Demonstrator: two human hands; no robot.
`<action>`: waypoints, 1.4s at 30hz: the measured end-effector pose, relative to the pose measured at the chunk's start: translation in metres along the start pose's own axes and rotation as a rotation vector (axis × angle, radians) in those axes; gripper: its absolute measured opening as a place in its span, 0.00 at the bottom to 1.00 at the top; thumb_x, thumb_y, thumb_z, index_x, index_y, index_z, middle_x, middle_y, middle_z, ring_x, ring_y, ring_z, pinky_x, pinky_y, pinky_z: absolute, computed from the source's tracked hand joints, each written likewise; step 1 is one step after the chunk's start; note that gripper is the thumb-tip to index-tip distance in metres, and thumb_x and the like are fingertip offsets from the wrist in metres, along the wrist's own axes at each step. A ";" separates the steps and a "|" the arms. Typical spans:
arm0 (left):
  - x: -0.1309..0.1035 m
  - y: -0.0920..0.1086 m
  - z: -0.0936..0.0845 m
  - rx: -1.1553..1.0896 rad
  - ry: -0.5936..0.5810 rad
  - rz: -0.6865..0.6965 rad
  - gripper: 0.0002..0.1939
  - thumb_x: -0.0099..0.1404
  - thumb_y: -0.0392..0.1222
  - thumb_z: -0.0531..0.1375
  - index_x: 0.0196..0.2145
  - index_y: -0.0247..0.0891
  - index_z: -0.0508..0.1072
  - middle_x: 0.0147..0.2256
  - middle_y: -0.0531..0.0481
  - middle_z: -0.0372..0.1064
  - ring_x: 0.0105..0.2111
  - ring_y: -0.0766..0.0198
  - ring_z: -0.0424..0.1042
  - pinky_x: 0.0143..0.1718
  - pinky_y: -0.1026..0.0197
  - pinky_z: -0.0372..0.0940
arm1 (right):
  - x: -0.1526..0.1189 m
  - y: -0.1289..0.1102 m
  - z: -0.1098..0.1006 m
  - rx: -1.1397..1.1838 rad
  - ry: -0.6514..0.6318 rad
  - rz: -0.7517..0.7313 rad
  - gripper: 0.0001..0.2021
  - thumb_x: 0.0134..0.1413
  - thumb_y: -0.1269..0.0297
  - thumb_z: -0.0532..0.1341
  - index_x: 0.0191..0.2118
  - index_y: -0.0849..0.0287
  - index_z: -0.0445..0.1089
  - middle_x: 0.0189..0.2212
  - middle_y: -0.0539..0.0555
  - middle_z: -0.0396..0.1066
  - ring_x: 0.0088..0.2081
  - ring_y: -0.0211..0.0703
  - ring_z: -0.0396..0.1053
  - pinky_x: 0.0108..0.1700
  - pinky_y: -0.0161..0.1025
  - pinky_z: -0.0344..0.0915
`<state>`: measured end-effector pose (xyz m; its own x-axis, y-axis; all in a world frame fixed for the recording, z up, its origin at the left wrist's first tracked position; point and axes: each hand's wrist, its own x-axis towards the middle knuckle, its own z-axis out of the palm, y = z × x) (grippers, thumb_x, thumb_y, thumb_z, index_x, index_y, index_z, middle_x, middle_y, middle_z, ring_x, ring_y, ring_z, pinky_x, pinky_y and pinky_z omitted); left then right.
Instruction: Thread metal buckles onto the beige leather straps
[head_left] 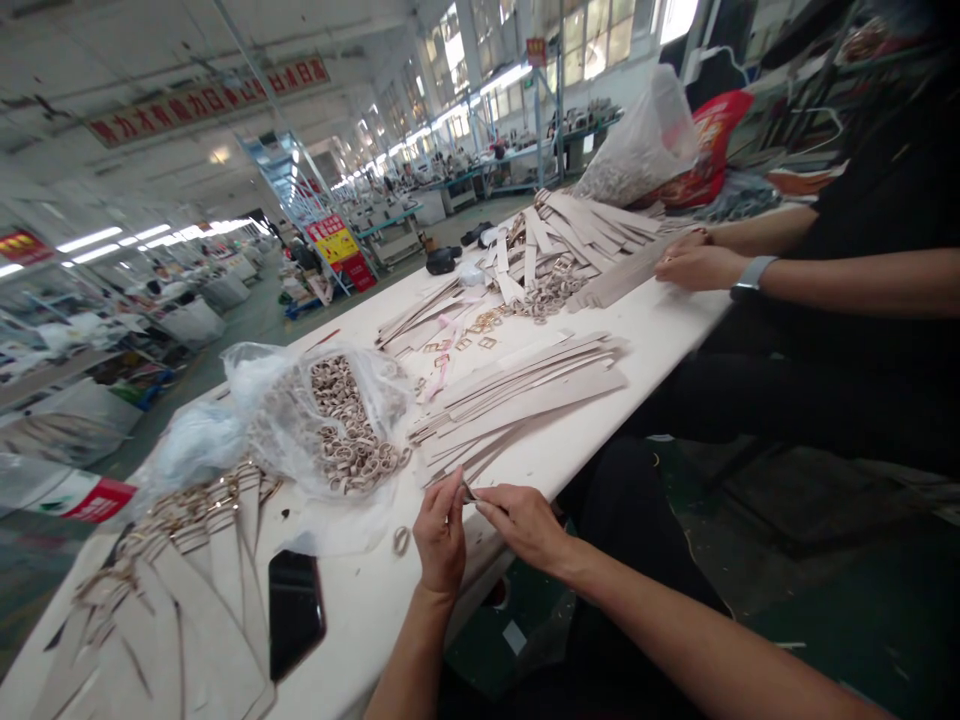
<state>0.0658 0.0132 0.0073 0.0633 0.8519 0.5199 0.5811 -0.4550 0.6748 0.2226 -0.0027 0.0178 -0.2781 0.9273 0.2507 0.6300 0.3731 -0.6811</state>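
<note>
My left hand (pixel 440 532) and my right hand (pixel 527 524) meet over the front edge of the table. Between their pinched fingertips is a small grey-brown piece (pixel 469 495), maybe a strap end or loop; its kind is too hidden to tell. Just beyond the hands lies a stack of flat beige leather straps (pixel 517 400). One loose strap loop (pixel 402 541) rests on the table left of my left hand. Farther left, an open plastic bag (pixel 292 425) holds many small beige strap loops (pixel 349 430).
A black phone (pixel 295 612) lies near buckled straps (pixel 202 570) at the left. Gold buckles (pixel 487 342) and more straps (pixel 581 230) cover the far part of the table (pixel 660 330). At right, a co-worker's hands (pixel 701 262) hold straps. A filled plastic bag (pixel 637 150) stands behind.
</note>
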 end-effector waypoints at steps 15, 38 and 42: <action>-0.007 0.000 -0.004 -0.078 -0.181 -0.039 0.18 0.67 0.42 0.52 0.54 0.44 0.68 0.44 0.47 0.68 0.23 0.73 0.67 0.32 0.64 0.69 | -0.005 0.009 0.004 0.047 0.029 0.067 0.13 0.61 0.63 0.51 0.45 0.55 0.72 0.33 0.54 0.73 0.35 0.42 0.69 0.38 0.34 0.61; -0.029 0.016 0.014 -0.333 -0.094 -0.374 0.16 0.65 0.50 0.53 0.47 0.41 0.68 0.34 0.49 0.72 0.21 0.69 0.69 0.25 0.64 0.67 | -0.004 0.007 -0.004 -0.003 0.071 0.158 0.29 0.59 0.64 0.52 0.65 0.59 0.47 0.38 0.58 0.75 0.36 0.48 0.74 0.39 0.40 0.67; -0.005 0.015 0.005 -0.465 0.028 -0.544 0.19 0.61 0.50 0.58 0.47 0.39 0.66 0.26 0.55 0.67 0.17 0.73 0.59 0.19 0.69 0.59 | -0.005 0.005 -0.005 0.018 0.042 0.107 0.32 0.57 0.64 0.55 0.65 0.59 0.44 0.47 0.61 0.71 0.43 0.50 0.73 0.44 0.43 0.68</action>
<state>0.0781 0.0030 0.0126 -0.1619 0.9853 0.0550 0.1174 -0.0361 0.9924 0.2307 -0.0057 0.0170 -0.1792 0.9624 0.2040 0.6411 0.2715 -0.7178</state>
